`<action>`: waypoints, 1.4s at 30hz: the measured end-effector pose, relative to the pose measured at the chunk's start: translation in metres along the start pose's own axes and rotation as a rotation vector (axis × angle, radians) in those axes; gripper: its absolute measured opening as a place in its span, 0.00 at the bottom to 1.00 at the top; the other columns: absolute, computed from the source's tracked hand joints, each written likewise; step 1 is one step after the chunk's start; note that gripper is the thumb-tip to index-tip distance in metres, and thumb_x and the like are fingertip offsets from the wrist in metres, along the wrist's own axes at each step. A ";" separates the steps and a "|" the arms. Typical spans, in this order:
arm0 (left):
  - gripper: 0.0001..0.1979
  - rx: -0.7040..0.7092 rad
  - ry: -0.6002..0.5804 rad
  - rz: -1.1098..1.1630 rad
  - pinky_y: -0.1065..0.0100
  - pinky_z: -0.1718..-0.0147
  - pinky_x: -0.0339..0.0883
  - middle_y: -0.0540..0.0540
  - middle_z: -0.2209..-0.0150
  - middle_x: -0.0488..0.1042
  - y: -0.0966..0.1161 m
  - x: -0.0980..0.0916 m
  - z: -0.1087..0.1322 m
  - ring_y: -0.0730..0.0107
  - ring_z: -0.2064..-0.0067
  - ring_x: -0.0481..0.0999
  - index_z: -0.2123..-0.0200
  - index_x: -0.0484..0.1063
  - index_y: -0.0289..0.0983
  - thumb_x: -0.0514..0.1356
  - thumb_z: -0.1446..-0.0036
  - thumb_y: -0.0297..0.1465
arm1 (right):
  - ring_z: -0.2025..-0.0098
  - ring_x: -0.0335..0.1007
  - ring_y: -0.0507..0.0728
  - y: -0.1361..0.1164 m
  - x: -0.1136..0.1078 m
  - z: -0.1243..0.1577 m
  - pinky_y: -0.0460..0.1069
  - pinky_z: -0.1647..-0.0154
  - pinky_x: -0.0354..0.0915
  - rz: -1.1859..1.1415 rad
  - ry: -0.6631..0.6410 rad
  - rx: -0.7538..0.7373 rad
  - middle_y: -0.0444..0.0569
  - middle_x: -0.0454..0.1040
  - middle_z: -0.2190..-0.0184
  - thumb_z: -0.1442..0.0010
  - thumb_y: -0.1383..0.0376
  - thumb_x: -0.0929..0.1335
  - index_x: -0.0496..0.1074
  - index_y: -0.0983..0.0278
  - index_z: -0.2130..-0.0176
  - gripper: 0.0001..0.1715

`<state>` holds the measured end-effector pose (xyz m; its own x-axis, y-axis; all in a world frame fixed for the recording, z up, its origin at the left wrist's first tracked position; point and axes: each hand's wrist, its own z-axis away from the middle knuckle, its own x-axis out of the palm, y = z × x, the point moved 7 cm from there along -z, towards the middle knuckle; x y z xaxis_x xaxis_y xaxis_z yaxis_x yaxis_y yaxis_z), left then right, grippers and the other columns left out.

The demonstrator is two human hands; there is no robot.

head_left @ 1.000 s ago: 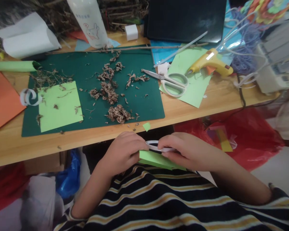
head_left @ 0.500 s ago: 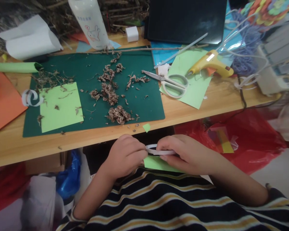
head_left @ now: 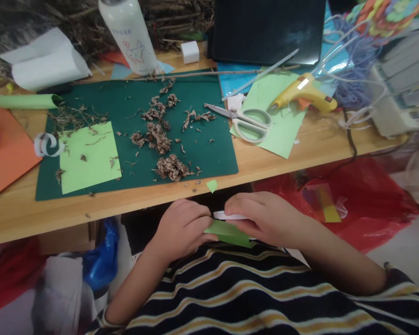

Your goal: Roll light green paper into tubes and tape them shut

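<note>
My left hand (head_left: 186, 229) is closed, its fingers and thumb pinching the edge of a green sheet of paper (head_left: 228, 232) below the table's front edge. My right hand (head_left: 261, 216) grips a thin roll of white tape (head_left: 226, 215), seen nearly edge-on just above the paper. Part of the roll is hidden behind the right fingers. Beyond my hands, on the green cutting mat (head_left: 209, 153), lie crumpled dry leaves (head_left: 172, 167) and a light green square of paper (head_left: 91, 158) with leaf bits on it.
Scissors (head_left: 253, 125) and a yellow glue gun (head_left: 303, 93) lie on the right over green paper. A white bottle (head_left: 131, 37) stands at the back beside a black flat case (head_left: 268, 30). White curled strips (head_left: 49, 144) sit at the mat's left. A red plastic bag (head_left: 366, 204) is below the table.
The tape roll has tipped from an open ring to nearly edge-on in my right hand. The green paper is lifted and tilted, and my left thumb now shows on it.
</note>
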<state>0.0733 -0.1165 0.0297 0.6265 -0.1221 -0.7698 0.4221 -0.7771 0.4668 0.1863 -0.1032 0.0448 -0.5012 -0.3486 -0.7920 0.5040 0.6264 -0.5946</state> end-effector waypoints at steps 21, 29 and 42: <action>0.08 0.026 0.176 0.237 0.65 0.67 0.67 0.42 0.70 0.76 0.006 -0.015 0.011 0.69 0.67 0.74 0.65 0.65 0.34 0.47 0.41 0.28 | 0.76 0.63 0.50 -0.020 -0.016 -0.041 0.45 0.77 0.48 0.159 -0.572 -0.157 0.43 0.73 0.75 0.41 0.64 0.61 0.69 0.62 0.67 0.08; 0.13 0.061 0.171 0.232 0.66 0.69 0.67 0.43 0.72 0.76 0.010 -0.016 0.014 0.70 0.70 0.74 0.68 0.67 0.33 0.46 0.39 0.33 | 0.81 0.56 0.49 -0.032 -0.002 -0.034 0.45 0.81 0.40 0.155 -0.562 -0.111 0.42 0.66 0.80 0.41 0.64 0.61 0.67 0.63 0.69 0.09; 0.10 0.113 0.225 0.249 0.65 0.72 0.68 0.44 0.75 0.75 0.014 -0.018 0.010 0.69 0.72 0.75 0.69 0.65 0.35 0.48 0.40 0.32 | 0.82 0.51 0.49 -0.040 -0.013 -0.026 0.45 0.82 0.38 0.214 -0.597 -0.239 0.38 0.63 0.82 0.52 0.74 0.66 0.62 0.61 0.75 0.09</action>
<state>0.0611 -0.1315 0.0456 0.8351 -0.1867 -0.5174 0.1710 -0.8059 0.5668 0.1542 -0.1055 0.0820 0.1012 -0.4818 -0.8704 0.3452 0.8375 -0.4235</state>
